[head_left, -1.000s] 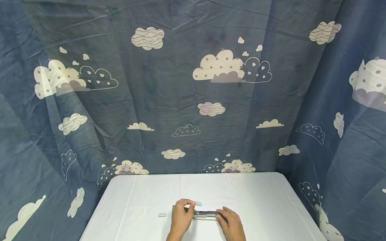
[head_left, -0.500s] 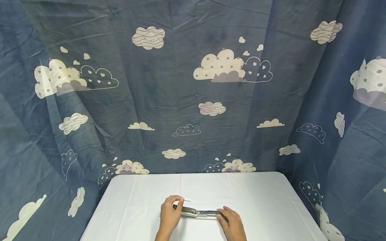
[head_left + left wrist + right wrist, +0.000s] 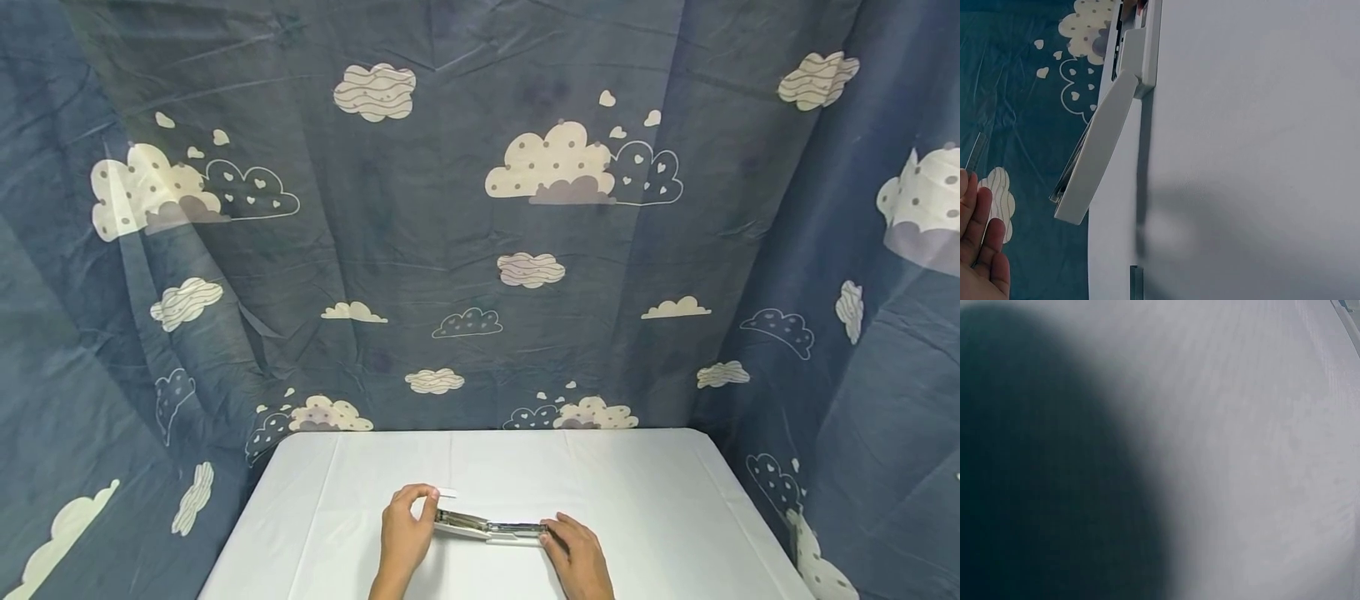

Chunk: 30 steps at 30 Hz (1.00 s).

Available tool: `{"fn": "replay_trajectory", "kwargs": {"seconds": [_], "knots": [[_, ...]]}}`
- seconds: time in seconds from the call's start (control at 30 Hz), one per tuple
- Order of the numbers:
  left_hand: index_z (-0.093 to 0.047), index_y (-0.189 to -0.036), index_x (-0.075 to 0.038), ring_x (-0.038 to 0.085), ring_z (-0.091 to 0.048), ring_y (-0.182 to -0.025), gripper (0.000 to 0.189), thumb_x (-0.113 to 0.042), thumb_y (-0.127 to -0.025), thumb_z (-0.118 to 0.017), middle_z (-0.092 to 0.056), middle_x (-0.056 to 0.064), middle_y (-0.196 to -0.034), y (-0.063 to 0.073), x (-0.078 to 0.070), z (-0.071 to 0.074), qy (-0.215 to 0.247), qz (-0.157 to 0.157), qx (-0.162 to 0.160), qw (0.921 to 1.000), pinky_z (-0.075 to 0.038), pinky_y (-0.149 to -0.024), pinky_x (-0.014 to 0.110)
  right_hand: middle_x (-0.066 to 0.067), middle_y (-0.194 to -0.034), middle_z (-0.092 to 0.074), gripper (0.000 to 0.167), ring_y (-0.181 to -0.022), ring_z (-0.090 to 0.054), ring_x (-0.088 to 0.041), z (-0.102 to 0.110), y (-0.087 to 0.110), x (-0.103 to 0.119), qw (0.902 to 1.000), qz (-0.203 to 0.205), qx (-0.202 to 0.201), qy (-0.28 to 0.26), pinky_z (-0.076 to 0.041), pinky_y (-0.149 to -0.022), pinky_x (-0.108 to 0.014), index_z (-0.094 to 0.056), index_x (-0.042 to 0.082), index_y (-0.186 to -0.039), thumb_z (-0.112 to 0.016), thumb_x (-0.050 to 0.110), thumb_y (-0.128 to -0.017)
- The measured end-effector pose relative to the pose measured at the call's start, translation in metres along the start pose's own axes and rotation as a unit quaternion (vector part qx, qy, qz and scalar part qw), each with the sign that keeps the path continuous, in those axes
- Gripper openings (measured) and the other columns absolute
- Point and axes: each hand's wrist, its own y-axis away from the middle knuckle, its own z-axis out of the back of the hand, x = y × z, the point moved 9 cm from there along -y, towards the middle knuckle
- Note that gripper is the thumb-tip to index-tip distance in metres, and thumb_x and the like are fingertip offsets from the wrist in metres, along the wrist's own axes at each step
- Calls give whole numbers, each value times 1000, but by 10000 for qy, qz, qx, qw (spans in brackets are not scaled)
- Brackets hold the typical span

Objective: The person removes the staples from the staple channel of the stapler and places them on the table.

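A white stapler (image 3: 1094, 150) is swung wide apart on the table, its top arm tilted up toward the left side in the head view. My right hand (image 3: 579, 557) holds the right end of the stapler, fingers and thumb around it. Just beyond the left end, my left hand (image 3: 405, 535) is raised above the table and pinches a thin strip of staples (image 3: 977, 152). A second strip (image 3: 1137, 284) lies on the tabletop in the left wrist view; in the head view the left hand hides it. The right wrist view shows only a blurred dark shape and white cloth.
A white cloth covers the table (image 3: 660, 483). Behind it and along both sides hangs a dark blue curtain (image 3: 435, 250) printed with clouds.
My left hand has lifted the strip of staples from behind the stapler and carried it to the left. My right hand keeps its hold on the stapler in nearly the same place.
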Motion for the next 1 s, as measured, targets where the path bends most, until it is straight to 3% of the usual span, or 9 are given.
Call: {"fn": "replay_trajectory", "kwargs": {"seconds": [0.43,0.83,1.0], "knots": [[-78,-96,-13,32,-68,-116,6,-18,-94,-74,-77,6,-111,-4,15,24,-156,25,-173,9997,-50,-104,57,-7,-134,-69,29,-132,-59,-36,1,0,1,9999,87,-91,-68,-43,-112,-62,-74,25,-119,-68,42,-96],[-77,-100,-10,40,-65,-122,11,-19,-96,-72,-75,11,-115,-3,35,37,-257,307,-245,9989,-47,-107,62,-7,-139,-66,31,-135,-56,-37,1,0,2,9999,124,102,-61,-41,-114,-62,-72,26,-124,-65,43,-99],[-76,-103,-7,43,-62,-127,15,-19,-98,-69,-74,14,-119,-3,48,41,-305,492,-106,9983,-44,-109,65,-9,-141,-65,31,-135,-55,-38,2,1,3,9997,179,60,-131,-39,-115,-63,-72,26,-124,-64,43,-99]]}}
